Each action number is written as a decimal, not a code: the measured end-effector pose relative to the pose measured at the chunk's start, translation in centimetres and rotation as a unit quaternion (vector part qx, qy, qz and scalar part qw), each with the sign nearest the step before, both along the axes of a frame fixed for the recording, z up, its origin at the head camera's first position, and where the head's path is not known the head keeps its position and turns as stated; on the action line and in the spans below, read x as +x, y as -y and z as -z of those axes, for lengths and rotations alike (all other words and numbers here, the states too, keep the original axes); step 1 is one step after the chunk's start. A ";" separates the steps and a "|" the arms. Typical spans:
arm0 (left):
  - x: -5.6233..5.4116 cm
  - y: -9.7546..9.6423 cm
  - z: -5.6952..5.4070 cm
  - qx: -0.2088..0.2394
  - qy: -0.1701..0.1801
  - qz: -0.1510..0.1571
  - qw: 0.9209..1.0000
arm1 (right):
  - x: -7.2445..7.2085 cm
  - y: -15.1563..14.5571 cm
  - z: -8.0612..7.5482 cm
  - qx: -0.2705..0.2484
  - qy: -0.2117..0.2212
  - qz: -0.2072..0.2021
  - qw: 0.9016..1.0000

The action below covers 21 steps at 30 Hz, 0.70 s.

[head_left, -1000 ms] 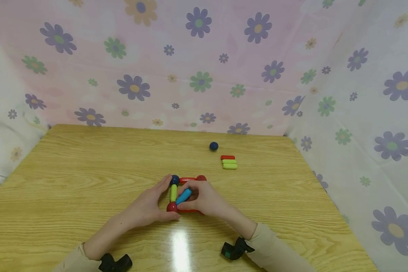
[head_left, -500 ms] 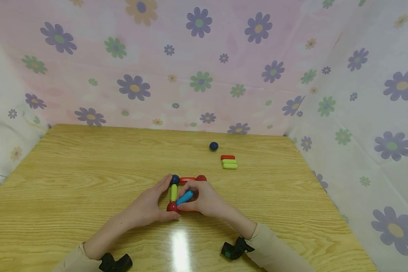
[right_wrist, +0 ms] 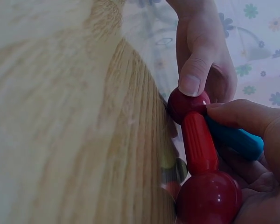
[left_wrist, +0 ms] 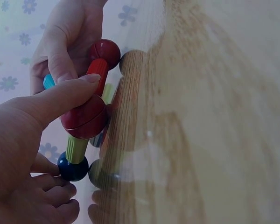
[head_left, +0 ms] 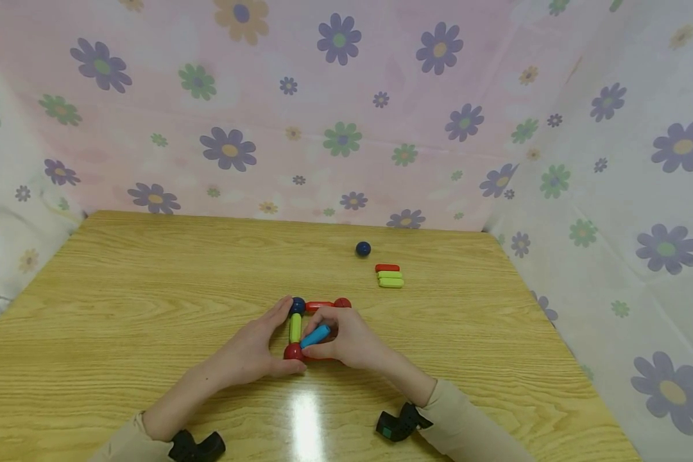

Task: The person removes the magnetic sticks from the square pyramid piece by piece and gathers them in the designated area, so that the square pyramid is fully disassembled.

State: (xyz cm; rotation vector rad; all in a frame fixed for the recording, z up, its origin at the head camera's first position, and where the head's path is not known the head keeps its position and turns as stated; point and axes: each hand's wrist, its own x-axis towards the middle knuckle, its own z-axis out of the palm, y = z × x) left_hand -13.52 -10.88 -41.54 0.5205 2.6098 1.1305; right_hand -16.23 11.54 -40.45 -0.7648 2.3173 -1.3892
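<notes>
A flat square of magnetic rods and balls lies on the table between the hands. Its left side is a yellow-green rod [head_left: 295, 328] joining a dark blue ball [head_left: 297, 306] to a red ball [head_left: 293, 352]. Across this side my left hand [head_left: 248, 356] holds the square, thumb on the red ball and fingertip at the blue one. My right hand [head_left: 355, 337] pinches a light blue rod [right_wrist: 238, 139], one end at that red ball, the other slanting up. A red rod [right_wrist: 199, 142] runs from there to another red ball [right_wrist: 209, 198], hidden by the right hand in the head view.
Behind the square, a loose dark blue ball [head_left: 363, 248] sits on the wooden table [head_left: 179, 276]. Near it lie a red rod [head_left: 387, 267] and two yellow-green rods [head_left: 390, 278], side by side. A flowered cloth [head_left: 300, 128] hangs along the table's back edge.
The light blue rod's free end has tipped slightly lower and to the right in my right hand. My left hand has stayed in place on the square.
</notes>
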 end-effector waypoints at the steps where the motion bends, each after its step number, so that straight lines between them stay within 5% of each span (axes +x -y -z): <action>1: 0.0 0.0 0.0 0.000 0.000 0.000 1.000 | 0.0 0.0 0.0 0.000 -0.001 -0.001 1.000; 9: 0.1 -0.1 -0.1 -0.003 0.002 -0.006 1.000 | -0.5 -0.5 -0.2 -0.007 0.007 0.005 1.000; 21: 0.2 -0.1 -0.1 -0.007 -0.001 -0.008 1.000 | -1.9 -4.7 -1.6 -0.023 -0.008 0.100 0.995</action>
